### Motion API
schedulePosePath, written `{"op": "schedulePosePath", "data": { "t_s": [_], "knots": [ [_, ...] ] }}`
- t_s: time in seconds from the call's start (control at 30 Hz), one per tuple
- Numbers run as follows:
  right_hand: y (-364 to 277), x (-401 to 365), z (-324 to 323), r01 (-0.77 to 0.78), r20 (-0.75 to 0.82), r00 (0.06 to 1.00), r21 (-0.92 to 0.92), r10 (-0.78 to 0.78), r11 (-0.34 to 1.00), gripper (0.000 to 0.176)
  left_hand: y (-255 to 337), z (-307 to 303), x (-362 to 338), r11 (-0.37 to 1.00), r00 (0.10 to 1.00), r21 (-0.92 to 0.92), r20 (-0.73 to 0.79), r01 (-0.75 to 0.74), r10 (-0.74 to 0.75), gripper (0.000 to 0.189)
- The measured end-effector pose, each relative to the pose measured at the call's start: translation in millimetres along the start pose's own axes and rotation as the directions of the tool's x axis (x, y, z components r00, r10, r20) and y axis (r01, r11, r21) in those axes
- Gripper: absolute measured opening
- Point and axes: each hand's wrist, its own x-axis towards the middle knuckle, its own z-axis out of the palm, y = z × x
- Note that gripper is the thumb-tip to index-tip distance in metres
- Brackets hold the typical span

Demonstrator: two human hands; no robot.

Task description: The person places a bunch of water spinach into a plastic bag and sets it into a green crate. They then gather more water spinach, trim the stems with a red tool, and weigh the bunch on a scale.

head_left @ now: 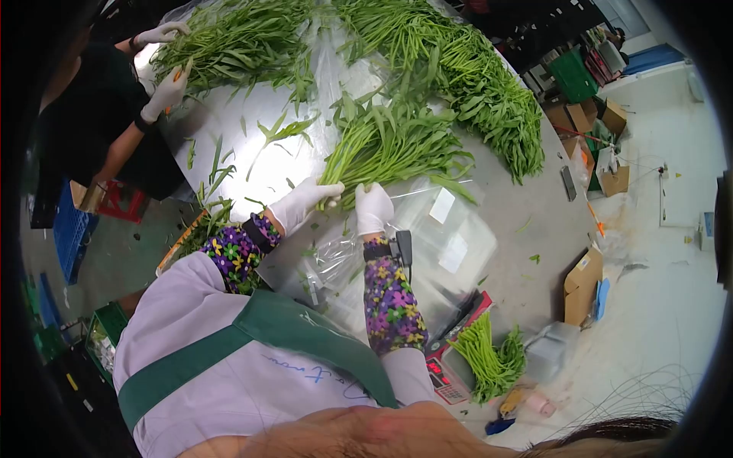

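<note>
A bunch of water spinach, long green stems with narrow leaves, lies in front of me with its stem ends toward me. My left hand, in a white glove, is closed around the stems at their left side. Beside it, my right hand, also gloved, is closed with fingers curled at the stem ends; the stems there are partly hidden by the glove. Under and beside my right forearm lie clear plastic bags with white labels. Loose leaves are scattered to the left of the bunch.
Large heaps of water spinach cover the far side of the metal table. A co-worker's gloved hands handle greens at the far left. Near my right elbow, more greens sit on a red scale. Cardboard boxes stand beyond the table's right edge.
</note>
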Motion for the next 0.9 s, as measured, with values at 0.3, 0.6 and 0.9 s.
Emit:
{"op": "schedulePosePath", "data": {
  "t_s": [0.3, 0.6, 0.9],
  "knots": [
    [2.2, -10.0, -11.5, -0.077, 0.261, 0.953, 0.695, -0.151, 0.715, 0.027, -1.9, 7.8, 1.8, 0.987, 0.999, 0.162, 0.03, 0.009, -0.014, 0.02],
    [-4.9, 14.3, -17.9, -0.159, 0.234, 0.967, 0.227, 0.104, 0.961, 0.049, 12.5, -25.3, -0.3, 0.994, 0.996, -0.082, -0.048, -0.077, 0.074, 0.028],
    [25.4, 31.0, 17.9, -0.248, 0.299, 0.942, 0.32, 0.15, 0.914, 0.043, -20.3, -39.9, 34.9, 0.832, 0.875, 0.489, -0.244, -0.261, 0.418, 0.032]
  ]
}}
